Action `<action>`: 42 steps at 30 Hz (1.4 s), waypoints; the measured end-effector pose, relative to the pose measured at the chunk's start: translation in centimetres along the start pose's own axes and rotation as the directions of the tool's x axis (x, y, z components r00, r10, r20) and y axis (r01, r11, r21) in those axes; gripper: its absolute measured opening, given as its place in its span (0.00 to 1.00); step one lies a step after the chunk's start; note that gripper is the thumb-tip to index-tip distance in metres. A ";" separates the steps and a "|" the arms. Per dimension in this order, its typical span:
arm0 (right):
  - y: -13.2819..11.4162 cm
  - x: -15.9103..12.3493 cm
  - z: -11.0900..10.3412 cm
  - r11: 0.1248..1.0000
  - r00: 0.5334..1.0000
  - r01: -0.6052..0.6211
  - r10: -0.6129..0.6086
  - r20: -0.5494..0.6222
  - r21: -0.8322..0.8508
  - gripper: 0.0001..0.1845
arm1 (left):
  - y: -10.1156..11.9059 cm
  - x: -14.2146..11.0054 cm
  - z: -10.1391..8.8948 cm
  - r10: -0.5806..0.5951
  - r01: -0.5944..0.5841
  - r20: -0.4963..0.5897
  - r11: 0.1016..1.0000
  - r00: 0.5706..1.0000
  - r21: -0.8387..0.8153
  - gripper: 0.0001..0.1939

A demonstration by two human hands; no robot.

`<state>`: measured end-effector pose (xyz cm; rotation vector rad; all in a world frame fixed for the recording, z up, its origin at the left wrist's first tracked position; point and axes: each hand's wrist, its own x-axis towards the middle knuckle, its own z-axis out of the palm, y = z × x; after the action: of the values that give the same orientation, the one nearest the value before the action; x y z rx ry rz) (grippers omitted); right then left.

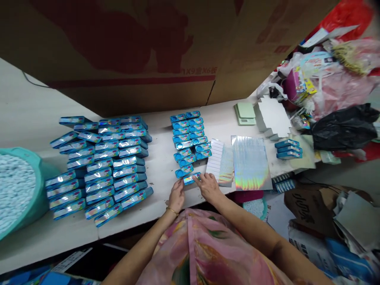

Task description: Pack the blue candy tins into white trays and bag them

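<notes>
Your left hand (177,196) and right hand (210,186) touch one blue case (190,179), can't tell if grip's closed; probably light, stiff, slick, so pinch the ends.

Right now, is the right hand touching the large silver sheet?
No, the right hand is at a small blue box, and the large silver sheet lies apart, further right.

Your lighting's pretty even and middling bright on the white tabletop (160,158), but the cardboard up top (133,47) is murky. You've got rainbow glare off the silvery sheet (251,162), wide-angle stretch toward the edges, a dark upper right corner, and slightly soft detail.
</notes>
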<state>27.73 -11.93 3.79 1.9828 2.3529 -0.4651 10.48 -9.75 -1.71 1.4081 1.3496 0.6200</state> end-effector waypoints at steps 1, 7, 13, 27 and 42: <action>0.7 -0.3 0.2 0.999 1.000 -0.027 0.027 -0.012 0.040 0.22 | 0.1 -0.3 -0.3 -0.030 0.030 -0.005 0.999 1.000 0.011 0.15; 6.1 -4.5 2.8 0.969 0.969 -0.231 0.237 -0.066 0.091 0.34 | 2.6 -1.8 -0.3 -0.287 0.296 0.143 0.954 0.947 -0.046 0.20; 13.4 -0.5 1.1 0.963 0.970 -0.191 0.215 -0.114 0.191 0.36 | 6.2 -0.4 7.3 -0.424 0.445 0.190 0.892 0.886 -0.084 0.25; 26.5 6.3 -5.9 0.773 0.974 -0.142 0.221 -0.054 0.618 0.07 | 11.0 0.6 13.7 -0.544 0.433 0.019 0.646 0.839 -0.629 0.20; 21.4 2.9 -12.4 -0.061 0.988 -0.008 0.155 0.017 0.998 0.11 | 17.9 2.6 6.3 -0.353 0.074 -0.374 0.805 0.858 -0.589 0.28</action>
<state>49.99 -3.01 10.53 2.3598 1.7561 -2.9230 23.69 -6.13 11.72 0.6204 1.5085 1.1437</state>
